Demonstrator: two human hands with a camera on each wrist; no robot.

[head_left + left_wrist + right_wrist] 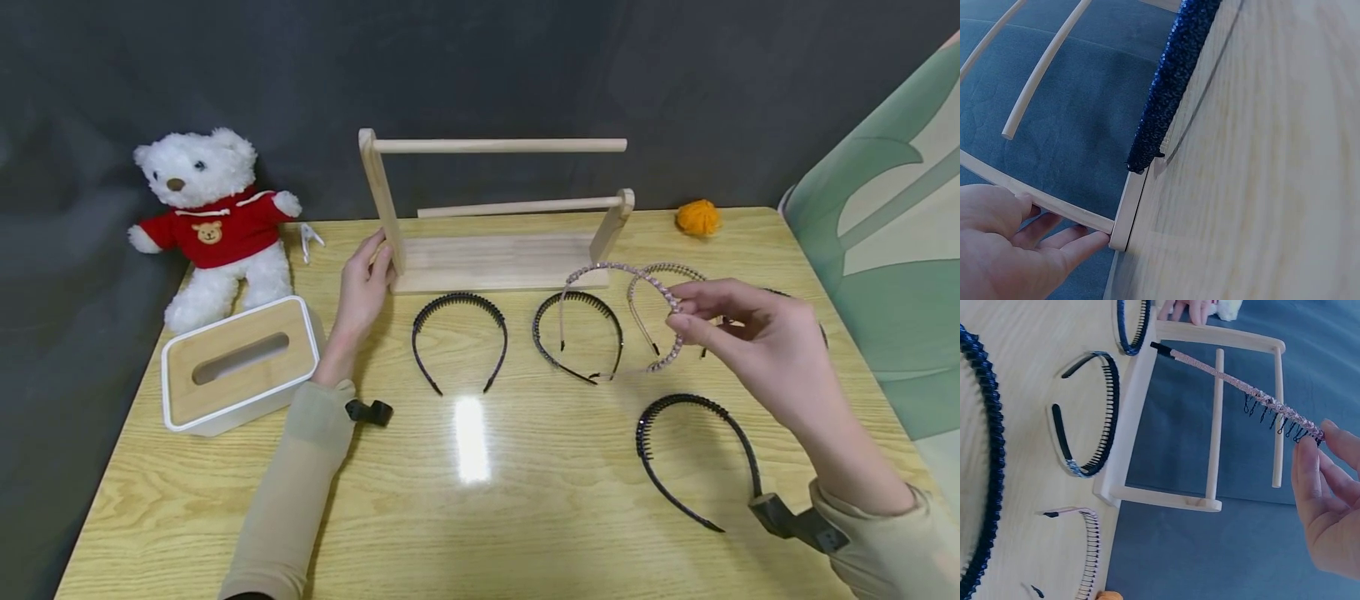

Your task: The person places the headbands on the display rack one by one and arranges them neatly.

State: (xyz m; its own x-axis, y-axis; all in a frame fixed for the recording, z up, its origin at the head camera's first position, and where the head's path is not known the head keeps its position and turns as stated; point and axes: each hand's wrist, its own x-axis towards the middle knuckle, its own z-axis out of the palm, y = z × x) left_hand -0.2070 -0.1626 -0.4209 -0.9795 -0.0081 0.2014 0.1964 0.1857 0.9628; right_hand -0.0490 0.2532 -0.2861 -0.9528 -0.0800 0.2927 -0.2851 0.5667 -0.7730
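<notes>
A wooden rack point(495, 260) with a flat base and two rods stands at the back of the table. At its left upright point(381, 192), my left hand point(362, 287) grips the lower part between thumb and fingers. My right hand point(757, 333) pinches a pink beaded headband point(662, 287) by its side, thumb against fingertips. In the right wrist view this pink headband point(1254, 397) shows small comb teeth and overlaps the rack's rods. Below it in the head view lies a black headband point(536, 333), with another pink headband point(637, 315) beside it, partly hidden by the right hand.
Another dark headband point(459, 297) lies before the rack, and a black one point(746, 442) near the right wrist. At left are a tissue box point(180, 358), a white teddy bear point(198, 179) in red and a white clip point(307, 240). Orange yarn point(698, 217) sits back right.
</notes>
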